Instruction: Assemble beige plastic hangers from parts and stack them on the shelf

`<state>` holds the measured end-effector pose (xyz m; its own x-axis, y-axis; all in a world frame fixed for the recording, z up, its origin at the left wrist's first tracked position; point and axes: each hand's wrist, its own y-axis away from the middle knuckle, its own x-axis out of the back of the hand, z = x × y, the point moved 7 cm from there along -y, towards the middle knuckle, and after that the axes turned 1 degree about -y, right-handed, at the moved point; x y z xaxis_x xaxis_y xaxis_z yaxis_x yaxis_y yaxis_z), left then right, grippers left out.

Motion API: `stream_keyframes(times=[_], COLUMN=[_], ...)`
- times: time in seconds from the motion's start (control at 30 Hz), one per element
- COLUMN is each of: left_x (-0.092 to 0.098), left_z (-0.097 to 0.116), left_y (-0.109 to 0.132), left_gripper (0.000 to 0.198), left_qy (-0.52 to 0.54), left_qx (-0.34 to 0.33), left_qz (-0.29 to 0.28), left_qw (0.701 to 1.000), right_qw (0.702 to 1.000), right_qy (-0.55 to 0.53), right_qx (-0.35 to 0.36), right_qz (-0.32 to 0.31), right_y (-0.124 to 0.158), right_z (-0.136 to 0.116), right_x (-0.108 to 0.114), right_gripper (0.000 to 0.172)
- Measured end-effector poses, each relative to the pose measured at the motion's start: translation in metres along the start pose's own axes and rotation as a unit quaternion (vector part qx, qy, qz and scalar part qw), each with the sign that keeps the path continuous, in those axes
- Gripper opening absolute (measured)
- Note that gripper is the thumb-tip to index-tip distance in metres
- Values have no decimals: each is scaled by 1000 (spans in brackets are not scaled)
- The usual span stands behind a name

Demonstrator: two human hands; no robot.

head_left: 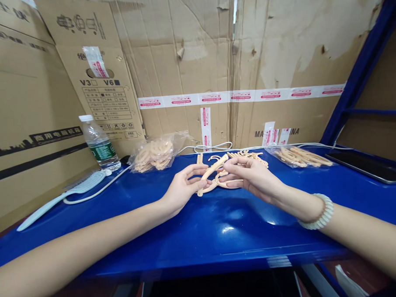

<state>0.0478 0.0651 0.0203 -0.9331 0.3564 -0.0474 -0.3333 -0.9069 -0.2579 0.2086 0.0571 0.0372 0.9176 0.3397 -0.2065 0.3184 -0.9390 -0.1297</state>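
A slim, slightly curved beige strip (214, 166) with a round hole near its lower end is held aslant above the table. The fingers and thumb of my left hand (183, 186) pinch its lower part. Near the upper end, my right hand (253, 174), closed with bent fingers, grips the same strip. Just below and behind the hands lie curved beige pieces (231, 184), partly covered by my fingers. More small beige parts (247, 154) are spread behind my right hand, some with toothed-looking edges.
A clear bag of beige ring-like parts (154, 154) sits back left, another bag of beige strips (300, 156) back right. Leftward are a water bottle (101, 144) and a pale hairbrush (84, 184). A dark tablet-like slab (372, 165) lies right. Cardboard (181, 66) walls the blue table (202, 236).
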Motion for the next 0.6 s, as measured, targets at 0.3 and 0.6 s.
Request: stream_keyframes(times=[0.3, 0.6], left_x=[-10, -8], left_z=[-9, -3], left_y=[3, 6], left_gripper=[19, 28], left_qy=[122, -37], left_qx=[48, -13], left_qz=[-30, 2], left_qw=[991, 999], right_qw=[1000, 999], right_qy=[-28, -27], right_qx=[-6, -27], right_qz=[2, -21], right_y=[-3, -7], right_z=[10, 15], right_x=[2, 3], right_gripper=[52, 57])
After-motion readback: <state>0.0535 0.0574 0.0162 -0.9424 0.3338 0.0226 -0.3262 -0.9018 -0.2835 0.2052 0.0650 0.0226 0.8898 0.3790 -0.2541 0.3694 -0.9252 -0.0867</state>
